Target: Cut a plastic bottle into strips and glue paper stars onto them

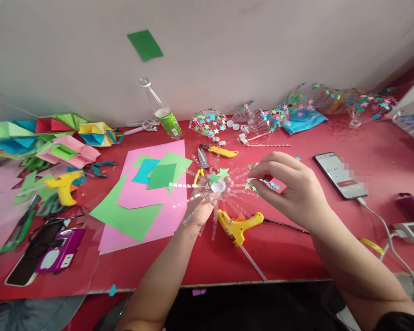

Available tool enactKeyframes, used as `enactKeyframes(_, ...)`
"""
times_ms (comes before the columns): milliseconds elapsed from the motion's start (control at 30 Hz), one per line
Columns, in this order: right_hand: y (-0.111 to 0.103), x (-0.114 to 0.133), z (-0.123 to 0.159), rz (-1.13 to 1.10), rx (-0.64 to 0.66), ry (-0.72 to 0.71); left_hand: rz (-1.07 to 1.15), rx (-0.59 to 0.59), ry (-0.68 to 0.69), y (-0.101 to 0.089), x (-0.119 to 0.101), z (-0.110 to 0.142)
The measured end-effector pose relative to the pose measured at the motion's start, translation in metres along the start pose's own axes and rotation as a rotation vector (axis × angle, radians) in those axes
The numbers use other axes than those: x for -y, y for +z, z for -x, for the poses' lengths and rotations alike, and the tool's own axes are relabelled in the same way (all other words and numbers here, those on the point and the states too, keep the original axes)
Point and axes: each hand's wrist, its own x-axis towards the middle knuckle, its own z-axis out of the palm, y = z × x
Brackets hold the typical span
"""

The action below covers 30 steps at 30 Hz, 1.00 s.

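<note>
My left hand (203,204) holds a clear plastic bottle cut into strips (189,185) from below. The strips fan out around its pale round middle (218,186). Two light green paper stars (223,173) show close to that middle. More small stars in green, pink and blue show at the right-hand strips. There my right hand (286,184) has thumb and forefinger pinched together by the stars; what lies between the fingertips is too small to make out. Just below the cut bottle lies a yellow glue gun (239,225) with a glue stick in it.
Coloured paper sheets (141,220) lie at left, near folded paper shapes (69,151) and a second yellow glue gun (65,186). Behind are scissors (203,157), a yellow cutter (223,151), a bottle (167,120) and star-covered plastic pieces (207,122). A phone (340,174) charges at right.
</note>
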Motion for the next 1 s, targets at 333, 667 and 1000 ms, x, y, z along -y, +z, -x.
enactKeyframes(333,0.013,-0.004,0.004,0.097,0.130,-0.037,-0.032,-0.022,0.079,-0.013,0.010,-0.003)
enactKeyframes(667,0.015,0.003,0.006,0.033,0.128,-0.038,-0.193,-0.059,0.195,-0.005,0.007,-0.001)
enactKeyframes(1000,0.012,0.000,0.006,0.044,0.131,-0.020,-0.099,-0.040,0.149,-0.010,0.011,-0.004)
